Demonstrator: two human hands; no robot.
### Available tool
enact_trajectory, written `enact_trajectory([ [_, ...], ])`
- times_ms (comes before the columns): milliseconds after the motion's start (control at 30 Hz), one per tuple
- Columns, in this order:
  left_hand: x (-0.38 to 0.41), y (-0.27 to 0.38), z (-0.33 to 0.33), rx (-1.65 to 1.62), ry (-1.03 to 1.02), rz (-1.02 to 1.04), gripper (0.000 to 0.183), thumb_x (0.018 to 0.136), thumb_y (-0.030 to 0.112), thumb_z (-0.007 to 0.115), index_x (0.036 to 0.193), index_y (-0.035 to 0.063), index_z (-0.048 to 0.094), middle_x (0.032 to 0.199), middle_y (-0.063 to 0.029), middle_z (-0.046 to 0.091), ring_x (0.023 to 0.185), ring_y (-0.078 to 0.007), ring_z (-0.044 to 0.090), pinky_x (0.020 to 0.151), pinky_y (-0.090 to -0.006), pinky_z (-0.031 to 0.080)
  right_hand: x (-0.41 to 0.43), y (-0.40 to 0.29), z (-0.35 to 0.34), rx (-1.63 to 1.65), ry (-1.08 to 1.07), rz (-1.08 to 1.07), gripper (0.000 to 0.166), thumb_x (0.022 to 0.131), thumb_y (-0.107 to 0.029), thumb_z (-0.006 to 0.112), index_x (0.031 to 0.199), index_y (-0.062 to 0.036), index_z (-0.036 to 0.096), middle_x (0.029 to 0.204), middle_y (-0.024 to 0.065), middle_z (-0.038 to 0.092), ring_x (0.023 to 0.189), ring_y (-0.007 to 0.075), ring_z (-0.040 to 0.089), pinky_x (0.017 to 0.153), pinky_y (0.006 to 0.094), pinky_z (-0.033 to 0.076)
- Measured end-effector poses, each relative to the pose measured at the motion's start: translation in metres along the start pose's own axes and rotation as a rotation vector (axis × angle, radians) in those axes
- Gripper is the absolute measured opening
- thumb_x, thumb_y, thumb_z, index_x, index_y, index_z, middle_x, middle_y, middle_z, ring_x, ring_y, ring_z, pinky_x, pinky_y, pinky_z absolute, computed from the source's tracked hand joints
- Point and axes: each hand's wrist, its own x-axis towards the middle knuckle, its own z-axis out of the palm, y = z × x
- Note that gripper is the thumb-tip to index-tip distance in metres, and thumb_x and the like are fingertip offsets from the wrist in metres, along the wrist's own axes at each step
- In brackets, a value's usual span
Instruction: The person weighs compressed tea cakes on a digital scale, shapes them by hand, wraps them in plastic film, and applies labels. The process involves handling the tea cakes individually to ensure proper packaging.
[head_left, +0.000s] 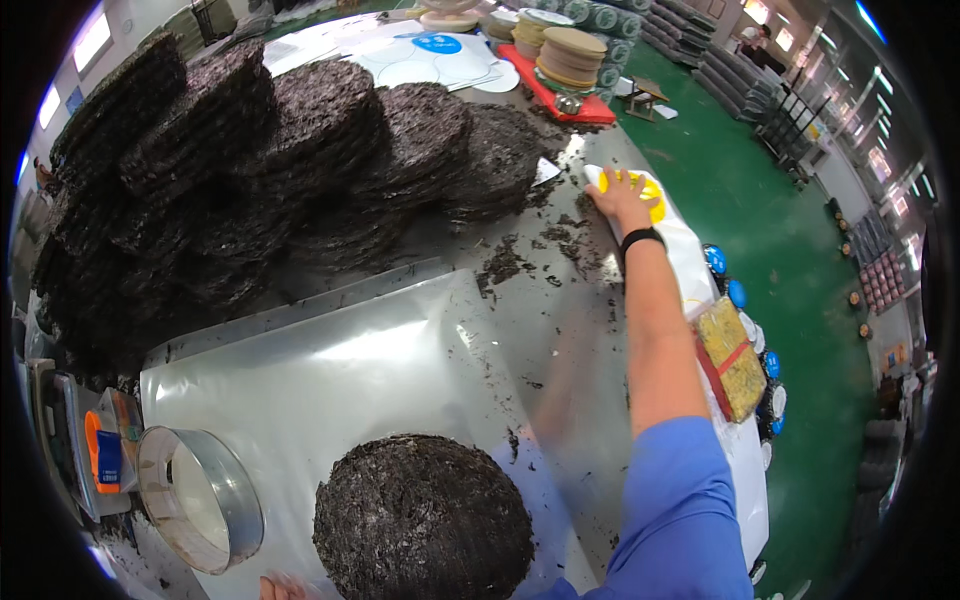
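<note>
My right hand (624, 196) reaches far forward, its fingers spread over the yellow print of white plastic bags (679, 244) along the table's right edge. A black band circles that wrist. My left hand (281, 587) shows only as a blurred bit at the bottom edge, so its grip cannot be told. Just right of it lies a thick round cake of what looks like dark dried seaweed (424, 517), on a shiny plastic sheet (315, 390). A metal ring (232, 487) stands to the left of the cake.
Tall stacks of dark round cakes (322, 112) fill the far left. Loose crumbs (506, 262) litter the metal table. A wrapped yellowish block (731, 360) lies on the right edge. Beige discs (571, 52) are piled on a red board (592, 111). An orange-and-blue item (105, 454) stands left.
</note>
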Motion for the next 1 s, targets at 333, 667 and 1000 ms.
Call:
enact_trajectory([
  [333,-0.005,0.012,-0.007,-0.066,0.064,0.058,0.072,0.066,0.019,0.084,0.124,-0.0001,0.047,0.114,-0.0235,0.049,0.106,-0.0458,0.050,0.093,-0.0486,0.044,-0.105,0.039,-0.032,-0.015,-0.383,-0.196,0.084,0.089,-0.060,0.052,0.156,-0.0220,0.021,0.165,0.0125,0.005,0.149,0.0428,0.010,0.118,0.0595,0.013],
  [667,-0.017,0.017,0.004,-0.104,0.148,0.258,0.029,0.081,0.020,0.074,0.100,0.0134,0.054,0.096,-0.0094,0.051,0.086,-0.0315,0.059,0.068,-0.0428,0.051,-0.458,0.047,-0.128,0.676,-0.081,-0.755,0.027,0.095,-0.022,0.061,0.114,-0.0035,0.067,0.112,0.0152,0.070,0.099,0.0348,0.066,0.098,0.0430,0.047],
  [1000,-0.135,-0.080,0.016,-0.071,-0.017,0.475,0.034,0.066,0.011,0.081,0.094,0.0162,0.063,0.093,-0.0024,0.056,0.087,-0.0254,0.057,0.076,-0.0365,0.049,-0.682,0.039,-0.114,0.435,-0.123,-0.797,0.071,0.082,-0.015,0.073,0.146,-0.0116,0.041,0.151,0.0221,0.035,0.136,0.0416,0.038,0.109,0.0504,0.036],
])
